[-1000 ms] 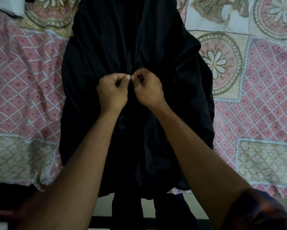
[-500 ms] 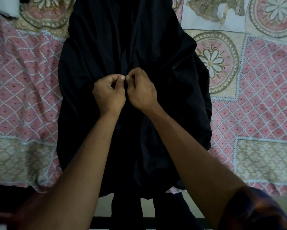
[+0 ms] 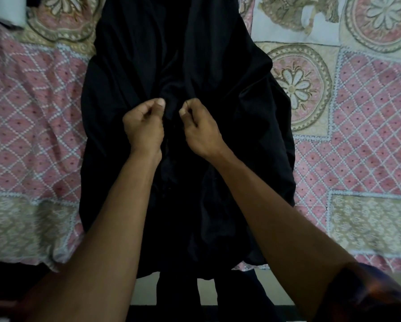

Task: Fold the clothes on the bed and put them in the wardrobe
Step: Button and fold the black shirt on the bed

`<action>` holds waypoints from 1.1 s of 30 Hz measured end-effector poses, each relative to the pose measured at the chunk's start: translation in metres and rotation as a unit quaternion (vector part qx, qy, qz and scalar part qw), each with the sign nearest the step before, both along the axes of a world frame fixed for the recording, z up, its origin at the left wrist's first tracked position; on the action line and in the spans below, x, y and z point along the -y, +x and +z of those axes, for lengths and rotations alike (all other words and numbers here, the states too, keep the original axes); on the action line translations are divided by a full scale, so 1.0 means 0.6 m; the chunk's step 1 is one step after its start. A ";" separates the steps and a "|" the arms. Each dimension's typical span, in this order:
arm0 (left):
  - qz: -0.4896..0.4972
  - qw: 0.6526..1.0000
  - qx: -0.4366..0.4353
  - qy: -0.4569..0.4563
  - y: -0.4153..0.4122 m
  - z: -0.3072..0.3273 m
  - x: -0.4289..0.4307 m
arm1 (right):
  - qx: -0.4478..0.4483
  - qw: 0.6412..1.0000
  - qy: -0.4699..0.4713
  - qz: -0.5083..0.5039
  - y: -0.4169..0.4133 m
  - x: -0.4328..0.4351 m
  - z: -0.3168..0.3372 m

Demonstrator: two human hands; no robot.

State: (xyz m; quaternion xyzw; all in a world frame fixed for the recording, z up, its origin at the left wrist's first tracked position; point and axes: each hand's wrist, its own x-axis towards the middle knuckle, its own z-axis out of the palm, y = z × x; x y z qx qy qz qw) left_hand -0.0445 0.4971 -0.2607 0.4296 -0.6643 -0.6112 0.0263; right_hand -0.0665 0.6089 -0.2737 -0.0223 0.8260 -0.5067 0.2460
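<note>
Centrally, a black garment lies spread lengthwise on the bed, running from the far edge of the view down to the near edge of the mattress, where its lower part hangs over the side. Cloth rumpled, with gathers drawn toward the middle.

Left hand and right hand sit near each other over the garment's middle, a narrow strip of black cloth between them. Both have their fingers curled; on each, the thumb presses against the forefinger, pinching a small fold of the dark fabric. The exact seam or edge held cannot be made out against the black.

Bedspread under the garment: pink lattice panels, beige borders, round floral medallions to the right. Pale object at the far left corner, partly cut off. Dark patterned sleeve at the lower right. Pale floor shows below the bed edge.
</note>
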 end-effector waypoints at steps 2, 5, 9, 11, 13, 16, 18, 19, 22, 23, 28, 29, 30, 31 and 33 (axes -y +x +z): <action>-0.093 0.995 0.014 -0.040 -0.001 0.004 0.000 | -0.008 0.999 -0.018 -0.028 0.009 0.000 -0.004; -0.170 0.981 0.027 -0.088 0.002 0.001 0.005 | 0.012 0.995 -0.054 -0.088 0.012 0.000 -0.003; -0.152 0.982 0.028 -0.111 0.006 -0.006 0.000 | 0.008 0.983 -0.079 -0.163 0.016 0.006 -0.005; -0.145 0.980 0.027 -0.136 0.008 -0.010 -0.007 | 0.002 0.978 -0.094 -0.188 0.019 0.007 -0.005; -0.147 0.976 0.027 -0.159 0.009 -0.011 -0.013 | -0.004 0.976 -0.097 -0.195 0.020 0.005 -0.004; -0.143 0.975 0.027 -0.169 0.009 -0.012 -0.013 | -0.016 0.979 -0.078 -0.189 0.021 0.005 -0.006; -0.145 0.974 0.027 -0.172 0.010 -0.012 -0.012 | -0.038 0.981 -0.051 -0.184 0.023 0.007 -0.011; -0.146 0.974 0.027 -0.172 0.010 -0.011 -0.014 | -0.050 0.982 -0.037 -0.181 0.025 0.006 -0.013; -0.150 0.972 0.025 -0.179 0.011 -0.010 -0.012 | -0.075 0.981 -0.009 -0.178 0.033 0.010 -0.016; -0.148 0.973 0.025 -0.178 0.011 -0.010 -0.011 | -0.080 0.980 -0.005 -0.180 0.033 0.012 -0.017; -0.127 0.977 0.032 -0.166 0.005 -0.006 -0.014 | -0.087 0.978 0.006 -0.189 0.029 0.015 -0.017; -0.123 0.978 0.034 -0.164 0.004 -0.005 -0.015 | -0.086 0.978 0.006 -0.189 0.028 0.015 -0.019; -0.121 0.979 0.036 -0.160 0.002 -0.005 -0.015 | -0.086 0.978 0.009 -0.188 0.027 0.015 -0.019; -0.120 0.980 0.035 -0.157 0.000 -0.006 -0.013 | -0.086 0.978 0.015 -0.188 0.027 0.018 -0.019; -0.117 0.980 0.036 -0.155 0.000 -0.007 -0.013 | -0.071 0.978 0.019 -0.196 0.024 0.018 -0.017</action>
